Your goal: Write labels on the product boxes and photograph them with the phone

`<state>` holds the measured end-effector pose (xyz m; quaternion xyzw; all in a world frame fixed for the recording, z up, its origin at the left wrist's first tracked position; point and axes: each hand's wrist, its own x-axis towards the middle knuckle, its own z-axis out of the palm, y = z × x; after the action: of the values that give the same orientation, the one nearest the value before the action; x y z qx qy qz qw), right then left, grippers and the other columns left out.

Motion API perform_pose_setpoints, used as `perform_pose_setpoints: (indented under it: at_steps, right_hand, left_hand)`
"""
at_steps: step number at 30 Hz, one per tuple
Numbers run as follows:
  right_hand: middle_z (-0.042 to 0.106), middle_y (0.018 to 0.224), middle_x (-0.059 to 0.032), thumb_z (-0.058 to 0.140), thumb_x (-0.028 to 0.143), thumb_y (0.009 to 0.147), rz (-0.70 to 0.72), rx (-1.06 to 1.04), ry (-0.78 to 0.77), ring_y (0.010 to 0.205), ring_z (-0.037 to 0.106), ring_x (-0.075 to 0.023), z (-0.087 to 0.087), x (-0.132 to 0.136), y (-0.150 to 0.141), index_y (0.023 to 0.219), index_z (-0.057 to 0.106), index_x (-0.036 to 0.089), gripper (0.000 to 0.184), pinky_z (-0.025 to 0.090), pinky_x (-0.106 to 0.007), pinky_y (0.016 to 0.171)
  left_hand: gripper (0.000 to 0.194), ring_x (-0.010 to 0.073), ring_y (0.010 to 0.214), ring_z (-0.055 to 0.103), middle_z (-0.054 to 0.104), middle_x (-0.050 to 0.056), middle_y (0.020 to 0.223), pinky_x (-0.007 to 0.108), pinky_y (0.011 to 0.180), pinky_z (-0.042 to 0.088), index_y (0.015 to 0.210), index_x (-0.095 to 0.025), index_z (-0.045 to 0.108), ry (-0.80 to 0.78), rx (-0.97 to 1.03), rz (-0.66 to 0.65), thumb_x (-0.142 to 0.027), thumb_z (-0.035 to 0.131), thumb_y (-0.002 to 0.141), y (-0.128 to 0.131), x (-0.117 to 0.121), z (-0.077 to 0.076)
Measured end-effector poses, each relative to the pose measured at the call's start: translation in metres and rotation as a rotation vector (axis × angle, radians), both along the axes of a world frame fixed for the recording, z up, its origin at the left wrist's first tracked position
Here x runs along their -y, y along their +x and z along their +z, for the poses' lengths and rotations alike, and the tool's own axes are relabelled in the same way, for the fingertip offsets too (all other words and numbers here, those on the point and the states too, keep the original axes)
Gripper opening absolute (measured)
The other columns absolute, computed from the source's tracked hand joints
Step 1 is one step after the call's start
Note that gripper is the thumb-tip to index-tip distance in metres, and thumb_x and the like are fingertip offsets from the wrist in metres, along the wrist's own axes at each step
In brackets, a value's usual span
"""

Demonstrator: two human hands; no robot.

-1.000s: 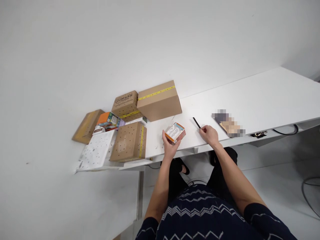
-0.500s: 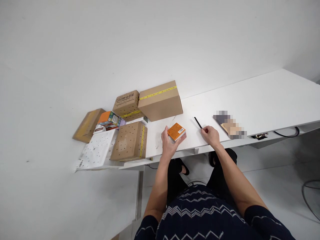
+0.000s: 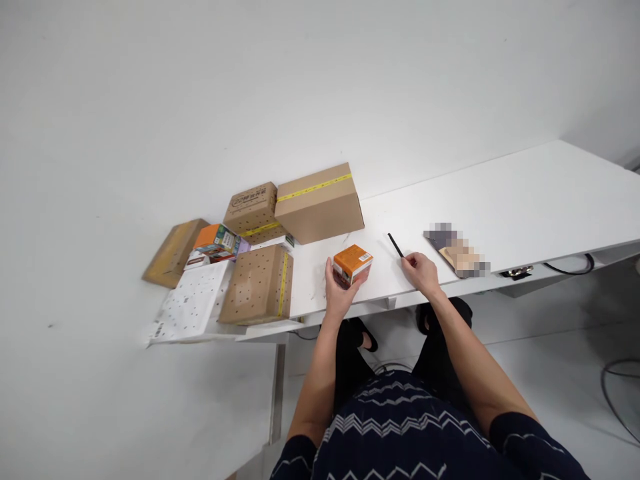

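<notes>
My left hand is closed round a small orange and white box, its thumb on one side and its fingers on the other. The orange face with a barcode label points up, and a printed side faces me. My right hand pinches the near end of a thin black stick-like thing, which points away and to the left; its exact kind I cannot make out. Both hands are over the front part of the white table, with a gap between them.
Left of my hands stand several cardboard boxes, among them a dotted box and a large box by the wall. A white dotted package and an orange carton lie beyond. At right is a flat, partly blurred packet.
The orange box has tilted in my left hand, so that more of its printed near side shows. My right hand with the black thing has hardly moved.
</notes>
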<state>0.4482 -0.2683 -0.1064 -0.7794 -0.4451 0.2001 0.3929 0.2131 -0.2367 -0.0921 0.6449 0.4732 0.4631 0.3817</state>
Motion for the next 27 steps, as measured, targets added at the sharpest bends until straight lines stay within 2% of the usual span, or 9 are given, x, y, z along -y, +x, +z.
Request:
perform_pose_setpoints:
  at_steps: [4, 7, 10, 12, 15, 19, 22, 24, 27]
  right_hand:
    - [0.06, 0.065, -0.0023, 0.054, 0.044, 0.077, -0.063, -0.191, 0.142, 0.061, 0.052, -0.016, 0.001, 0.007, 0.003, 0.073, 0.058, 0.019, 0.025, 0.041, -0.029, 0.062]
    - [0.055, 0.054, 0.0032, 0.063, 0.047, 0.072, -0.126, -0.548, 0.294, 0.05, 0.049, -0.0121, 0.002, 0.013, 0.009, 0.075, 0.056, 0.02, 0.028, 0.042, -0.026, 0.053]
    - [0.055, 0.052, 0.0048, 0.073, 0.041, 0.061, -0.203, -0.946, 0.431, 0.049, 0.054, -0.0101, 0.008, 0.018, 0.012, 0.069, 0.053, 0.02, 0.03, 0.045, -0.021, 0.05]
    - [0.059, 0.057, 0.0034, 0.074, 0.035, 0.058, -0.238, -1.131, 0.495, 0.052, 0.058, -0.0095, 0.015, 0.021, 0.01, 0.066, 0.052, 0.019, 0.029, 0.047, -0.019, 0.049]
    - [0.061, 0.062, 0.0034, 0.07, 0.028, 0.061, -0.159, -1.285, 0.556, 0.051, 0.058, -0.0085, 0.031, 0.025, 0.001, 0.065, 0.052, 0.019, 0.021, 0.046, -0.019, 0.046]
    - [0.05, 0.048, 0.007, 0.06, 0.028, 0.071, 0.027, -1.262, 0.609, 0.04, 0.045, -0.0076, 0.055, 0.023, -0.016, 0.07, 0.056, 0.02, 0.009, 0.038, -0.02, 0.038]
    - [0.058, 0.053, 0.0035, 0.055, 0.031, 0.078, 0.103, -1.107, 0.589, 0.042, 0.048, -0.0089, 0.067, 0.018, -0.029, 0.083, 0.063, 0.018, 0.016, 0.04, -0.022, 0.041]
    - [0.064, 0.063, 0.001, 0.056, 0.033, 0.079, 0.159, -1.006, 0.555, 0.048, 0.054, -0.0096, 0.073, 0.012, -0.038, 0.087, 0.063, 0.017, 0.019, 0.044, -0.023, 0.047]
    - [0.066, 0.069, 0.0014, 0.061, 0.032, 0.077, 0.223, -0.86, 0.512, 0.054, 0.057, -0.0097, 0.078, 0.001, -0.052, 0.09, 0.059, 0.019, 0.019, 0.047, -0.024, 0.054]
  left_hand:
    - [0.1, 0.0305, 0.124, 0.045, 0.048, 0.015, 0.129, 0.047, 0.105, 0.037, 0.145, -0.023, 0.027, 0.115, -0.26, 0.079, -0.046, 0.079, 0.064, 0.001, 0.007, 0.02]
    - [0.094, 0.0313, 0.12, 0.046, 0.051, 0.015, 0.125, 0.049, 0.103, 0.037, 0.144, -0.021, 0.029, 0.24, -0.418, 0.063, -0.045, 0.077, 0.066, 0.004, 0.01, 0.027]
    - [0.089, 0.0307, 0.12, 0.045, 0.051, 0.014, 0.127, 0.049, 0.103, 0.037, 0.143, -0.022, 0.029, 0.271, -0.538, -0.038, -0.045, 0.075, 0.07, 0.004, 0.007, 0.032]
    - [0.085, 0.0294, 0.122, 0.043, 0.049, 0.013, 0.129, 0.047, 0.104, 0.037, 0.142, -0.023, 0.031, 0.235, -0.556, -0.112, -0.045, 0.074, 0.071, 0.003, 0.004, 0.035]
    - [0.086, 0.028, 0.128, 0.04, 0.04, 0.014, 0.134, 0.045, 0.107, 0.035, 0.141, -0.024, 0.031, 0.176, -0.453, -0.144, -0.045, 0.075, 0.07, 0.0, 0.0, 0.031]
    - [0.103, 0.0274, 0.13, 0.041, 0.033, 0.015, 0.14, 0.042, 0.105, 0.039, 0.146, -0.027, 0.017, 0.055, -0.153, -0.075, -0.05, 0.077, 0.066, -0.002, 0.0, 0.005]
    - [0.109, 0.0256, 0.128, 0.046, 0.037, 0.015, 0.141, 0.038, 0.103, 0.042, 0.147, -0.027, 0.009, -0.033, 0.078, -0.094, -0.053, 0.076, 0.065, -0.001, 0.001, -0.018]
    - [0.106, 0.0255, 0.128, 0.046, 0.039, 0.015, 0.141, 0.038, 0.103, 0.043, 0.146, -0.025, 0.012, -0.047, 0.148, -0.124, -0.051, 0.076, 0.066, 0.0, 0.002, -0.028]
    - [0.098, 0.0261, 0.128, 0.047, 0.041, 0.016, 0.141, 0.04, 0.105, 0.041, 0.143, -0.023, 0.021, -0.027, 0.145, -0.117, -0.045, 0.078, 0.066, 0.001, 0.002, -0.035]
